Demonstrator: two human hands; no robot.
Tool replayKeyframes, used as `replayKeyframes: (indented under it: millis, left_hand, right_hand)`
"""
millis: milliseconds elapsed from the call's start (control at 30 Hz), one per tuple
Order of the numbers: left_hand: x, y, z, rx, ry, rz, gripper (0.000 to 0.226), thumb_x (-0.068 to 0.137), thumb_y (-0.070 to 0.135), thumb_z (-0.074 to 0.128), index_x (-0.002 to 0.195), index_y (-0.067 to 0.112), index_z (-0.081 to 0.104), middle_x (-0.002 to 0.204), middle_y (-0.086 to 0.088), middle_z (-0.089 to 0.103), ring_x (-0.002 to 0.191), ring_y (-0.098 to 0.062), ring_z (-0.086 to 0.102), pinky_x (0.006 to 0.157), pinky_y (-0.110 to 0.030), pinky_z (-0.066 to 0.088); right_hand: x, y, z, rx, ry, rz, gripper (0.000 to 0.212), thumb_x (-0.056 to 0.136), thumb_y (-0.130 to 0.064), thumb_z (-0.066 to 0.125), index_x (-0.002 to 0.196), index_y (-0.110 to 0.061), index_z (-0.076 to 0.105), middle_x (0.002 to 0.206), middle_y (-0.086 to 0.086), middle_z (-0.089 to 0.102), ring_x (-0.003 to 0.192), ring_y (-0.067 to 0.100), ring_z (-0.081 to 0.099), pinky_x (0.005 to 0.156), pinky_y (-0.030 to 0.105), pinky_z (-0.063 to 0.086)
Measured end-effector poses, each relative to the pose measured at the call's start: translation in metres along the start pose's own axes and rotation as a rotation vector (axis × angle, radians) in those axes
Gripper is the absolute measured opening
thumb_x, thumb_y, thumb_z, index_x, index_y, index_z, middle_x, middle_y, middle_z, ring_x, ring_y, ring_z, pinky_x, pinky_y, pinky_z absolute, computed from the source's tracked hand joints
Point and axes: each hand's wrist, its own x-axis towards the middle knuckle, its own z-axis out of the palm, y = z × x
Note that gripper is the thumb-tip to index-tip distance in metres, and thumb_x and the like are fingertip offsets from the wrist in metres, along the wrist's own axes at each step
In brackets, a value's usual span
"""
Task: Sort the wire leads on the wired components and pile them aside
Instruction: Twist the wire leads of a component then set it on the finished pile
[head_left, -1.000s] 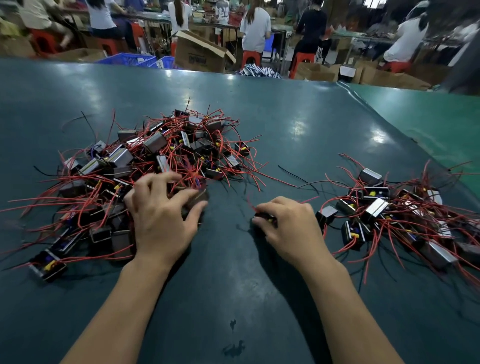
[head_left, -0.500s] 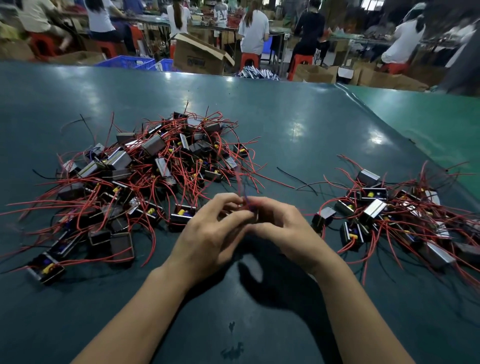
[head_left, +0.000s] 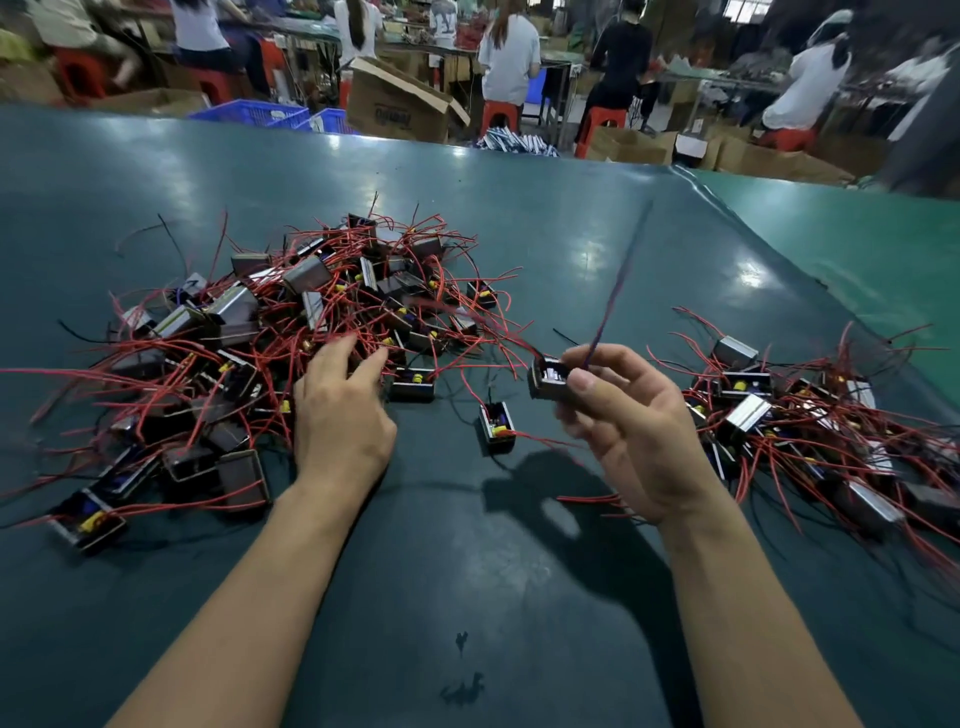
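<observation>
The held component's wire leads (head_left: 618, 291) are motion-blurred; the right pile (head_left: 841, 441) runs off-frame

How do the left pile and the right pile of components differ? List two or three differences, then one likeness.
The left pile is bigger and heaped higher; the right pile is smaller and flatter. The left hand reaches into the left pile; the right hand holds a component beside the right pile. Both are dark blocks with tangled red leads.
</observation>
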Motion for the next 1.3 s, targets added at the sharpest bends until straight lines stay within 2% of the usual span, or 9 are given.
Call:
replayKeyframes:
  millis: [133,233,433,600,733,933,1033,1100,1300]
  left_hand:
    - [-0.011,0.009,-0.01,-0.003,0.333,0.304,0.022,0.085,0.022,0.067,0.105,0.015,0.074,0.119,-0.009,0.063,0.117,-0.034,0.048,0.096,-0.049,0.035]
    - [-0.028,0.027,-0.011,-0.366,0.284,0.479,0.024,0.094,0.026,0.059,0.104,0.008,0.073,0.097,-0.002,0.066,0.093,-0.021,0.058,0.086,-0.036,0.046]
    - [-0.028,0.043,-0.014,-0.922,0.183,-0.066,0.004,0.085,0.023,0.071,0.088,0.021,0.071,0.081,0.011,0.073,0.075,-0.002,0.066,0.072,-0.018,0.052]
    - [-0.016,0.029,-0.02,-1.176,0.074,-0.296,0.011,0.085,0.008,0.069,0.094,0.014,0.071,0.079,0.001,0.076,0.075,-0.01,0.071,0.073,-0.02,0.056]
    - [-0.017,0.031,-0.018,-1.144,-0.155,-0.349,0.013,0.087,-0.004,0.065,0.083,0.008,0.067,0.07,-0.002,0.073,0.065,-0.005,0.068,0.061,-0.014,0.051]
    - [-0.023,0.029,-0.017,-1.041,-0.289,-0.257,0.016,0.088,-0.008,0.061,0.089,0.007,0.061,0.068,0.001,0.073,0.073,-0.008,0.071,0.068,-0.017,0.053]
    - [-0.024,0.029,-0.018,-1.001,-0.378,-0.174,0.025,0.087,-0.009,0.063,0.103,0.011,0.065,0.076,-0.003,0.075,0.088,-0.019,0.073,0.08,-0.025,0.054]
    - [-0.024,0.028,-0.02,-1.02,-0.428,-0.14,0.026,0.085,-0.011,0.064,0.1,0.01,0.069,0.078,-0.004,0.076,0.086,-0.016,0.074,0.078,-0.021,0.054]
    - [-0.026,0.029,-0.015,-1.014,-0.48,-0.171,0.006,0.089,0.003,0.066,0.084,0.0,0.067,0.063,-0.008,0.071,0.055,-0.012,0.065,0.057,-0.024,0.055]
  right_hand:
    - [0.001,0.004,0.006,-0.051,0.029,-0.03,0.018,0.075,-0.012,0.07,0.093,-0.007,0.068,0.093,0.014,0.07,0.071,0.029,0.07,0.055,0.024,0.053]
    - [0.0,0.012,0.013,-0.177,-0.003,-0.08,0.016,0.078,-0.005,0.072,0.094,-0.007,0.069,0.091,0.009,0.073,0.072,0.025,0.071,0.055,0.023,0.053]
    - [-0.003,0.034,0.031,-0.661,-0.15,-0.294,0.038,0.076,0.001,0.078,0.11,-0.014,0.069,0.104,0.001,0.067,0.078,0.019,0.065,0.073,0.029,0.054]
    - [0.0,0.034,0.023,-1.065,0.024,-0.39,0.033,0.084,-0.025,0.069,0.116,-0.017,0.068,0.109,-0.004,0.067,0.096,0.01,0.057,0.083,0.02,0.043]
    - [0.002,0.046,0.025,-1.321,-0.155,-0.14,0.035,0.086,-0.011,0.067,0.12,-0.014,0.067,0.125,0.0,0.058,0.118,0.021,0.05,0.103,0.031,0.04]
    - [-0.002,0.018,0.008,-1.345,-0.121,-0.05,0.029,0.068,-0.003,0.055,0.073,-0.025,0.073,0.084,-0.013,0.059,0.093,0.016,0.051,0.081,0.033,0.044]
    - [-0.004,0.01,0.006,-1.21,-0.12,0.1,0.014,0.067,-0.021,0.054,0.064,-0.023,0.067,0.067,-0.009,0.061,0.068,0.007,0.054,0.065,0.027,0.042]
    - [-0.002,0.012,0.004,-1.193,-0.029,0.079,0.028,0.074,-0.039,0.057,0.056,-0.017,0.059,0.056,-0.003,0.058,0.056,0.009,0.047,0.057,0.03,0.039]
    - [0.001,0.033,0.021,-1.358,-0.054,0.038,0.031,0.086,-0.052,0.062,0.092,-0.023,0.07,0.091,-0.003,0.064,0.087,0.017,0.058,0.079,0.035,0.048]
